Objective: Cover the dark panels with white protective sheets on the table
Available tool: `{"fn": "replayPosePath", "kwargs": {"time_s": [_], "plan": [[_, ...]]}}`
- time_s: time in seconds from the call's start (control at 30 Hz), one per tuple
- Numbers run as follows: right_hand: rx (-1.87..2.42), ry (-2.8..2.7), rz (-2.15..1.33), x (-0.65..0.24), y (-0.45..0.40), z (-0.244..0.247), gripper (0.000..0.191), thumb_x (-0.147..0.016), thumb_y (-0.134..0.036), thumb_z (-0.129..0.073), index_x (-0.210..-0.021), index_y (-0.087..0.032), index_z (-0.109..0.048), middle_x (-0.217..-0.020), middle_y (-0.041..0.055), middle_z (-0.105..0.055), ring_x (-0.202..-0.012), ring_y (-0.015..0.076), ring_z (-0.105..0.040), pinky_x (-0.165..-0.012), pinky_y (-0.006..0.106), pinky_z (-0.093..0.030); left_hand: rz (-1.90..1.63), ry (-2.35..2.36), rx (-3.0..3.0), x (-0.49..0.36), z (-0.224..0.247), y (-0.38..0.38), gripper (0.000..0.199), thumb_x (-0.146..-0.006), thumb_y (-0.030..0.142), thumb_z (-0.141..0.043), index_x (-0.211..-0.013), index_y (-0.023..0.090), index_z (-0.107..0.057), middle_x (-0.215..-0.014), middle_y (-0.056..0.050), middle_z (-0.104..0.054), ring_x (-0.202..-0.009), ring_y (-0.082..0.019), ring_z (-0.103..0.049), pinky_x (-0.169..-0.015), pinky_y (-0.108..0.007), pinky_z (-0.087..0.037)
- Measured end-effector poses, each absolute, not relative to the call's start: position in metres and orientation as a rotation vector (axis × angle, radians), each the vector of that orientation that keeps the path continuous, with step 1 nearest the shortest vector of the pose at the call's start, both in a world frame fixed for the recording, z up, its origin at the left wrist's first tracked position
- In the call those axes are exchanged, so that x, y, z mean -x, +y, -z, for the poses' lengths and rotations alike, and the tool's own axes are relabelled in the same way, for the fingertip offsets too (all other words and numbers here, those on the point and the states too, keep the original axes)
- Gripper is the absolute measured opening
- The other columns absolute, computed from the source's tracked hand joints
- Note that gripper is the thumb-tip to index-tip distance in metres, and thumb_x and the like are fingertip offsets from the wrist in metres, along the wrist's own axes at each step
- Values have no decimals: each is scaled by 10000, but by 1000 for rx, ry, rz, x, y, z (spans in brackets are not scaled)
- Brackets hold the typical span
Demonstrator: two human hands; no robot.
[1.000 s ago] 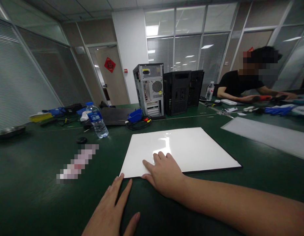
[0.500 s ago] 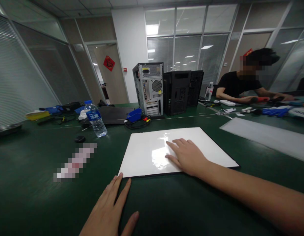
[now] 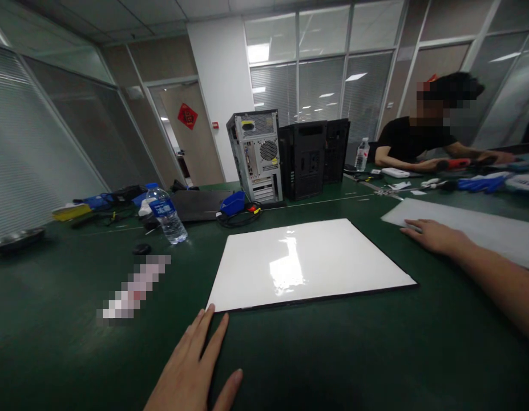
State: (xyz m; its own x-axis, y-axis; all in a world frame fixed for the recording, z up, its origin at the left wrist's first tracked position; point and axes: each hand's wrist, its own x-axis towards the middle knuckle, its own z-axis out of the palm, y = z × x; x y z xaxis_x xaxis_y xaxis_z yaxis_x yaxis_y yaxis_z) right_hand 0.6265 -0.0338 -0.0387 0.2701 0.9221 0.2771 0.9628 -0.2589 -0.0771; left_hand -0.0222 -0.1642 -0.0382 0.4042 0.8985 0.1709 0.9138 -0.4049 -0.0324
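Note:
A glossy white rectangular panel (image 3: 255,262) with a thin black edge lies flat on the dark green table. My left hand (image 3: 191,357) rests with its fingers spread at the panel's near left corner, fingertips touching it or just beside it. To the right lies a translucent whitish sheet (image 3: 482,228). Over that sheet's near left part is my right hand (image 3: 437,237), fingers stretched out and palm down. Whether those fingertips press on the sheet I cannot tell.
Computer towers (image 3: 258,157) stand at the back centre. A water bottle (image 3: 165,216) and a round black object (image 3: 141,249) are on the left, near a blurred-out strip. At the far right a person (image 3: 414,142) sits among tools and blue gloves (image 3: 482,182).
My right hand has left the white panel and moved right to the translucent sheet. My left hand stays at the panel's corner. The view has shifted slightly.

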Motion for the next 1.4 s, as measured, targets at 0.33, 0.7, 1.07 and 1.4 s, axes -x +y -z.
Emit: {"fn": "replayPosePath", "kwargs": {"time_s": [0.33,0.7,1.07,1.4], "plan": [[2431,-1860,429,-571,-47,15,494,-967,-226,-366,-1434,-162,-513,-1269,235,-603,-1058,341,-584,-830,466,-429,185,-1647,2540,22,34,-168,698,-919,596,-468,-1511,232,-407,-1599,-127,-277,-1422,-360,-361,-1076,-549,-424],[1836,-2204,441,-404,-110,-38,650,-947,-626,-357,-1486,-276,-455,-1307,101,-630,-1083,322,-621,-901,508,-501,209,-1668,2565,22,30,-167,700,-912,610,-482,-1501,238,-420,-1597,-123,-269,-1419,-373,-361,-1075,-560,-423],[2038,-1982,247,-495,-216,76,741,-839,-693,-508,-1513,-415,-374,-1537,-24,-404,-1350,356,-448,-1133,596,-372,259,-1648,2538,24,38,-167,690,-901,616,-499,-1477,239,-463,-1582,-122,-308,-1411,-370,-378,-1073,-558,-426],[2015,-2062,95,-480,-196,59,870,-822,-712,-523,-1568,-410,-191,-1624,18,-178,-1389,431,-355,-1054,707,-376,210,-1620,2524,20,30,-171,671,-926,587,-461,-1480,208,-464,-1576,-133,-305,-1403,-354,-389,-1078,-521,-432]]}}
